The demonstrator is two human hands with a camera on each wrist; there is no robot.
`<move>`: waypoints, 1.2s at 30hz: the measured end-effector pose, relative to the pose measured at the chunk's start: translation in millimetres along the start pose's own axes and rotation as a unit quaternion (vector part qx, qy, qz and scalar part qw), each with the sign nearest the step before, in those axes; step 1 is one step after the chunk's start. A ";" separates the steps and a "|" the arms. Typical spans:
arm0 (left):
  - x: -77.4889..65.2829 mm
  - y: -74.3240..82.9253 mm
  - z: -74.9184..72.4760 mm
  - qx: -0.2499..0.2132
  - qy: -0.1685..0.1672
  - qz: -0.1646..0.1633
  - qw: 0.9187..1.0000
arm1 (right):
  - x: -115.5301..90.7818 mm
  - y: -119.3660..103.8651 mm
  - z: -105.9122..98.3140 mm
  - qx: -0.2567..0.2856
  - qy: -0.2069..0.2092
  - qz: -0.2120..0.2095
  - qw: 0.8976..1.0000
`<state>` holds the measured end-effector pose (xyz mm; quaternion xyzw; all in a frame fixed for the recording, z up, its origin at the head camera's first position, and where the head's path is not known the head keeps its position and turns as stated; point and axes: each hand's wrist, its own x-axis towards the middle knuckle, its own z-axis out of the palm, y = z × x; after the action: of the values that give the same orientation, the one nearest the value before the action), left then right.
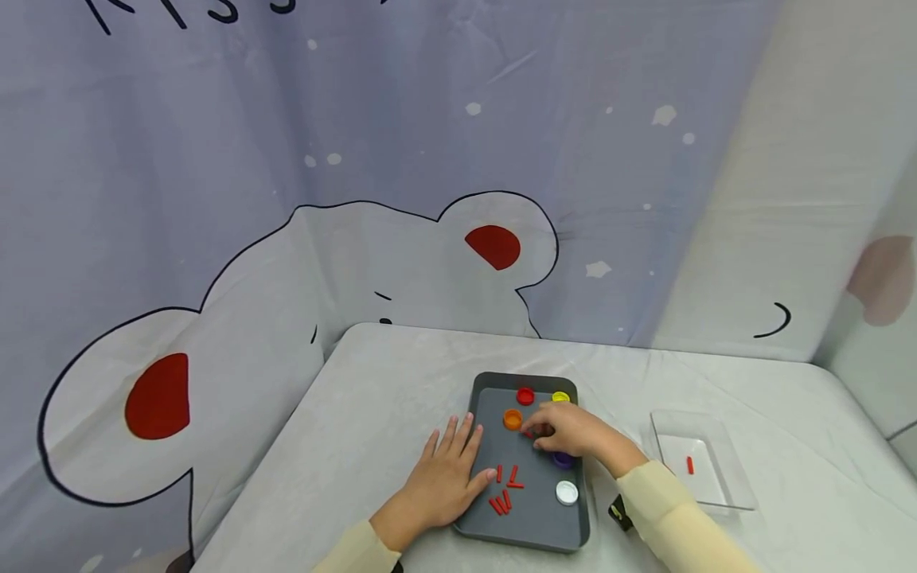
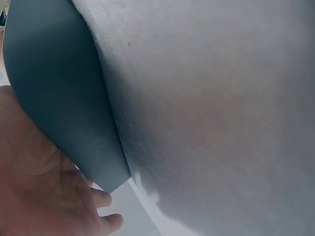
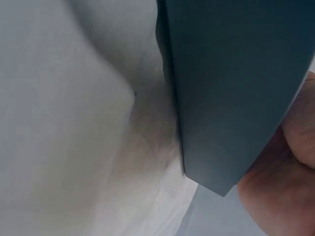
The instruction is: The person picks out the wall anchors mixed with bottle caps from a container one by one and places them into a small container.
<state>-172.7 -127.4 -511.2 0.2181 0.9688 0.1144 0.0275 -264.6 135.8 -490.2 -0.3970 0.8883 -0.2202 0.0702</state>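
Observation:
A dark grey tray [image 1: 530,539] lies on the white-covered table. Over its left rim rests my left hand [image 1: 446,480], fingers spread and straight. My right hand [image 1: 569,430] reaches in from the right, thumb and fingers bent around a small red stick [image 1: 528,434] beside an orange cap [image 1: 512,419]. Several loose red sticks [image 1: 499,473] lie on the tray near my left thumb. A red cap [image 1: 525,395] and a yellow cap [image 1: 560,396] stand at the far end. A purple cap [image 1: 563,460] is partly hidden under my right hand; nearer sits a white cap [image 1: 567,493].
To the right stands a clear plastic box [image 1: 705,461] holding one red stick [image 1: 690,465]. A small black object [image 1: 619,513] shows beside my right sleeve. Behind the table hangs a printed curtain [image 1: 401,119]. Both wrist views show mainly the tray's outer wall [image 2: 59,88].

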 end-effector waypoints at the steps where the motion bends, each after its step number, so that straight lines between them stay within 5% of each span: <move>1: 0.1 0.1 0.0 0.000 -0.001 0.000 1.000 | 1.2 0.6 0.0 -0.003 0.001 0.000 1.000; 36: 0.6 1.3 -0.5 0.009 -0.010 -0.004 1.000 | 16.2 9.3 1.2 -0.027 -0.022 0.015 0.999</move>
<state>-172.7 -126.2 -510.4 0.2151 0.9704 0.1035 0.0354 -281.5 128.9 -494.7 -0.3900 0.8981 -0.1858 0.0822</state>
